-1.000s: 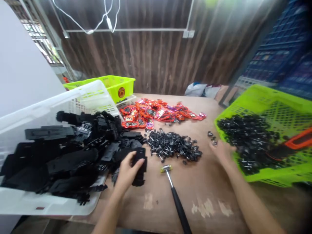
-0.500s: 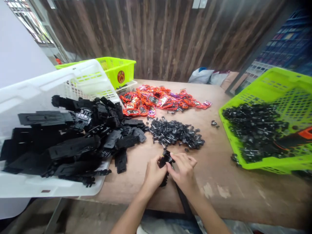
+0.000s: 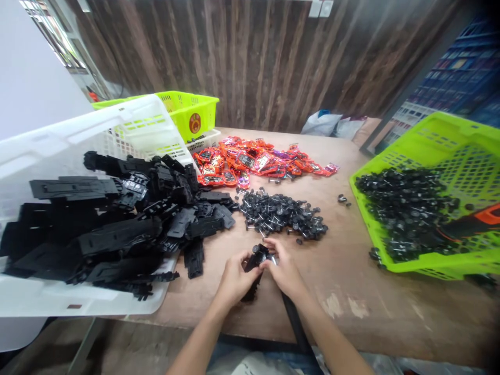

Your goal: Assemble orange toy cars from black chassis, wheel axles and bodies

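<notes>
Near the table's front edge, my left hand (image 3: 237, 277) is closed around a black plastic toy car chassis (image 3: 257, 255), which points away from me at a tilt. Fingers of my right hand (image 3: 288, 271) are closed on its far end from the right, with a small shiny bit showing between them. A round black wheel shows at the chassis's far tip. Just beyond lies a heap of black wheels on metal axles (image 3: 279, 211). Part of the chassis is hidden by my fingers.
At left, a tipped white crate (image 3: 156, 304) spills black chassis (image 3: 117, 234). Red toy car bodies (image 3: 258, 159) lie behind the wheels. A green basket (image 3: 422, 268) at right holds more wheels and an orange-black tool (image 3: 472, 221). Another green basket (image 3: 203, 112) stands behind. A black strap-like bar (image 3: 295, 320) crosses the front edge.
Both hands have shifted slightly left with the chassis, which has turned a little. The right fingers have moved around its far end. The heaps and baskets stay put.
</notes>
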Demonstrator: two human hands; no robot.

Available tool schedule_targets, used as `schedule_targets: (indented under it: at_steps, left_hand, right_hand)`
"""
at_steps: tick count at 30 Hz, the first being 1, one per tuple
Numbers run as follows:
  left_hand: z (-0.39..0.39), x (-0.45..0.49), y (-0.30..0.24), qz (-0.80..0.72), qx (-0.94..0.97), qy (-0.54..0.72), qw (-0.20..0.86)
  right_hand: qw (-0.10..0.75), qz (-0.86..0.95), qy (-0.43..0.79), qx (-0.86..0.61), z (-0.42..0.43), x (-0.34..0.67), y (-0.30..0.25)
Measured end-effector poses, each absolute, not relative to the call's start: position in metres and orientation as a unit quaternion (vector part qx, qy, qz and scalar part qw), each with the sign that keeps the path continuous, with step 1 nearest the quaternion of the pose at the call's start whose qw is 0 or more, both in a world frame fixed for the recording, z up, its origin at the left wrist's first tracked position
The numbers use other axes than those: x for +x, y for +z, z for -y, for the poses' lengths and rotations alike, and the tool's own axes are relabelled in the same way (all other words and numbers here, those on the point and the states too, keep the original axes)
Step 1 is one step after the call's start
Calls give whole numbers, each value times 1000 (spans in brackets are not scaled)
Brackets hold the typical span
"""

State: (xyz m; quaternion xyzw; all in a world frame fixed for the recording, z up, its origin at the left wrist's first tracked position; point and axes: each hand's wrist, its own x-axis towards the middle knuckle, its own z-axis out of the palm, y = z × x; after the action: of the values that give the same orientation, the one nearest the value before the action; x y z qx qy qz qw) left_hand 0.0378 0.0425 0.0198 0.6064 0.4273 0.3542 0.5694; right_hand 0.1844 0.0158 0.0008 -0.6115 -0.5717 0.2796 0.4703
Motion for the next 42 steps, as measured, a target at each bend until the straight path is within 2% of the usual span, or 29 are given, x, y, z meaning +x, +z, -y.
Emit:
schedule_targets:
  at_steps: [3, 8, 12, 18, 22, 26, 30, 37, 39, 42]
  left_hand:
    - [-41, 38, 22, -438, 536, 356, 628]
    - [-47, 48, 17, -487, 377, 442, 652]
    - [-51, 57, 9, -469, 275, 457, 704]
    - [-49, 72, 1, -474, 212, 506, 689]
    - [-50, 79, -3, -461, 203, 532, 681]
    - [-51, 84, -8, -463, 204, 549, 666]
    - [-49, 86, -10, -454, 194, 547, 676]
    - [-46, 84, -8, -440, 195, 574, 663]
    - [-48, 81, -6, -428, 188, 589, 659]
    - [-52, 73, 0, -420, 156, 601, 662]
  right_hand:
    - [457, 573, 260, -629, -17, 203, -1]
    - [409, 506, 100, -752, -25, 261, -1]
    - [434, 483, 132, -749, -36, 291, 2]
    - [471, 435, 253, -725, -37, 296, 13]
    - [480, 438, 287, -704, -19, 272, 15]
    - [471, 516, 234, -676, 4, 228, 13]
    - [417, 641, 128, -631, 16, 195, 6]
    - [333, 690, 34, -642, 24, 182, 6]
    - [345, 687, 34, -638, 20, 183, 17]
    - [414, 670, 55, -614, -18, 189, 43]
